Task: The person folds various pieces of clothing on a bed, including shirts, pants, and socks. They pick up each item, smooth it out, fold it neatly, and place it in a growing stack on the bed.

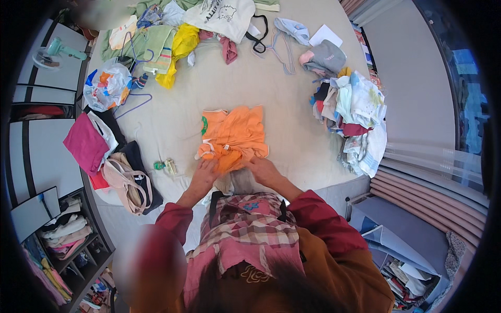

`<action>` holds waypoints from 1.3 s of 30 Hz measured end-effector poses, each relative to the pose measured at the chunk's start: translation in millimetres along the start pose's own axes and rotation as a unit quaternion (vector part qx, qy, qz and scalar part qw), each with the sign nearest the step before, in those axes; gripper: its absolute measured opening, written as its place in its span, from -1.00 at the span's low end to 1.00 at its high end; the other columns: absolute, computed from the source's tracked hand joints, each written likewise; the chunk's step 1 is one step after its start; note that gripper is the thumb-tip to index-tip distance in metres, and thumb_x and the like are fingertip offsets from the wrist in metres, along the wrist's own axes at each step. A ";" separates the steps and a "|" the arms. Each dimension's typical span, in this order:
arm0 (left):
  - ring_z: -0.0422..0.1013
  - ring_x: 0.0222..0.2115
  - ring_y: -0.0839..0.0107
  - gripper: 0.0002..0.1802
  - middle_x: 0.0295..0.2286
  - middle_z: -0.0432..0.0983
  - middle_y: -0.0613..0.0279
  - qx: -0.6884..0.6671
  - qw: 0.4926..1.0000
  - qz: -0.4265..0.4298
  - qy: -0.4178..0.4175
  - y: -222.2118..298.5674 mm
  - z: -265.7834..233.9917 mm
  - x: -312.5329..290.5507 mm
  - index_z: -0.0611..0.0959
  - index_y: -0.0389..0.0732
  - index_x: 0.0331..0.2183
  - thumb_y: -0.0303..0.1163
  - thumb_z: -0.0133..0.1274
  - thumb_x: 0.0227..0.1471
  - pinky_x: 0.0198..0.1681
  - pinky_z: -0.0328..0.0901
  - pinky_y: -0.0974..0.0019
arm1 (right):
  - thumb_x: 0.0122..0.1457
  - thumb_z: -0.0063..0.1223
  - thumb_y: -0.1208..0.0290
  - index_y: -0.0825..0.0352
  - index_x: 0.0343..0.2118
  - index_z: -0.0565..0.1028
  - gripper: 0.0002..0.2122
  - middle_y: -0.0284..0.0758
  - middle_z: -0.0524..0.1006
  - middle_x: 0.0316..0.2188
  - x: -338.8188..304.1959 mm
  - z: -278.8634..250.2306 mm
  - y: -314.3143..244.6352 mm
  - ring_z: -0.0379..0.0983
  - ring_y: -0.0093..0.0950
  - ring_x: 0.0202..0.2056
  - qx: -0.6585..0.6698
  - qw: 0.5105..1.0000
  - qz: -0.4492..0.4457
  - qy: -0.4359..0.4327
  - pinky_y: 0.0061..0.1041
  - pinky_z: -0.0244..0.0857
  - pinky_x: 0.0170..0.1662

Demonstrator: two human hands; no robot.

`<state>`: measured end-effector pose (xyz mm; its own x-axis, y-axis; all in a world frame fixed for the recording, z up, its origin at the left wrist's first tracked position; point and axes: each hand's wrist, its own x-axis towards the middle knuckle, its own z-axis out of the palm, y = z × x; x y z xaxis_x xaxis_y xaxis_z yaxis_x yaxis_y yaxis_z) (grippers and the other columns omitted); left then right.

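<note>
An orange garment (240, 125), likely a small shirt, lies on the beige bedspread (292, 125) near the bed's front edge. Green trim shows at its far left corner, and its near part is bunched up. At the near left of the bunched cloth, my left hand (205, 171) has its fingers closed on the fabric. My right hand (262, 168) grips the near right part in the same way. Both sets of fingertips are partly hidden by the folds. The garment's far half rests fairly flat, with some wrinkles.
A tall pile of clothes (360, 104) stands at the right, with a grey cap-like item (324, 56) behind it. Folded clothes and a beige bra (125, 177) lie at the left. Hangers (136, 104), a yellow bag (183, 47) and a white tote (222, 18) lie farther back.
</note>
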<state>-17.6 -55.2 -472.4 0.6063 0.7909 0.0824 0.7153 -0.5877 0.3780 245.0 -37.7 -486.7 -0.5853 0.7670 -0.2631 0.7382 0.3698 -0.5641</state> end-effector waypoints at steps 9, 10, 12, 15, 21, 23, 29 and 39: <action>0.38 -0.31 0.17 -0.74 -0.35 0.43 0.08 -0.356 0.856 -0.324 0.189 -24.8 14.9 13.2 0.45 -0.26 -0.25 -0.64 -0.05 -0.09 -0.15 0.26 0.27 | -0.01 -0.07 0.37 0.20 -0.40 0.55 -0.83 -0.34 0.56 -0.50 50.6 35.4 17.4 0.52 -0.37 -0.40 -0.150 0.986 -0.044 -0.052 -0.31 0.37 -0.34; 0.40 -0.33 0.18 -0.73 -0.38 0.43 0.08 -0.443 0.811 -0.317 0.214 -23.5 12.7 18.6 0.43 -0.26 -0.24 -0.65 -0.07 -0.07 -0.19 0.28 0.29 | -0.01 -0.07 0.37 0.21 -0.43 0.56 -0.84 -0.34 0.56 -0.50 50.3 22.3 10.0 0.52 -0.39 -0.40 -0.143 0.987 -0.040 -0.067 -0.31 0.38 -0.35; 0.40 -0.31 0.21 -0.81 -0.36 0.45 0.12 -0.536 0.782 -0.278 0.152 -8.0 -11.0 35.3 0.45 -0.26 -0.29 -0.59 -0.05 -0.05 -0.22 0.28 0.22 | -0.02 -0.03 0.34 0.20 -0.43 0.55 -0.85 -0.31 0.55 -0.47 45.2 -9.9 0.6 0.51 -0.37 -0.41 -0.147 0.985 0.022 -0.087 -0.32 0.37 -0.37; 0.41 -0.30 0.23 -0.82 -0.35 0.46 0.13 -0.508 0.853 -0.117 0.033 16.7 -69.4 62.9 0.47 -0.24 -0.31 -0.58 -0.05 -0.07 -0.24 0.28 0.19 | -0.05 0.04 0.33 0.22 -0.44 0.53 -0.86 -0.28 0.54 -0.45 33.9 -57.6 -1.1 0.49 -0.32 -0.41 -0.046 0.998 0.018 -0.046 -0.32 0.35 -0.39; 0.42 -0.32 0.21 -0.76 -0.38 0.46 0.09 -0.316 0.946 0.054 -0.049 35.4 -121.8 87.1 0.48 -0.23 -0.30 -0.62 -0.11 -0.11 -0.24 0.28 0.23 | -0.10 0.11 0.42 0.27 -0.41 0.45 -0.84 -0.30 0.45 -0.47 23.3 -168.8 -18.5 0.40 -0.24 -0.43 -0.070 0.983 -0.159 0.056 -0.30 0.29 -0.37; 0.43 -0.34 0.23 -0.76 -0.40 0.46 0.09 -0.315 0.948 0.018 -0.043 33.2 -141.7 96.6 0.48 -0.24 -0.30 -0.62 -0.13 -0.09 -0.26 0.28 0.30 | -0.11 0.11 0.47 0.29 -0.39 0.44 -0.83 -0.29 0.44 -0.46 13.8 -204.4 -28.3 0.38 -0.23 -0.42 -0.093 0.973 -0.187 0.101 -0.30 0.28 -0.36; 0.41 -0.39 0.39 -0.85 -0.45 0.48 0.15 -0.631 0.765 -0.107 -0.071 28.8 -200.6 103.5 0.50 -0.28 -0.27 -0.51 -0.07 0.06 -0.30 0.24 0.50 | -0.07 0.06 0.55 0.33 -0.35 0.44 -0.83 -0.24 0.44 -0.43 -8.7 -282.7 -51.2 0.40 -0.21 -0.37 -0.070 0.945 -0.188 0.258 -0.38 0.29 -0.34; 0.42 -0.22 0.30 -0.72 -0.24 0.51 0.18 -0.402 0.840 0.320 -0.175 109.9 -330.3 144.3 0.59 -0.33 -0.31 -0.30 0.00 0.06 -0.12 0.25 0.24 | 0.04 0.01 0.49 0.40 -0.40 0.53 -0.88 -0.41 0.51 -0.47 97.6 -318.0 -127.2 0.40 -0.64 -0.42 0.286 0.935 -0.210 0.008 -0.62 0.29 -0.33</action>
<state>33.8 50.6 -114.4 0.9428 0.1753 0.2836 -0.1769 -0.4582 0.8711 200.6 156.9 -191.7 -0.7748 0.6265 0.0848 0.1418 0.3029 -0.9424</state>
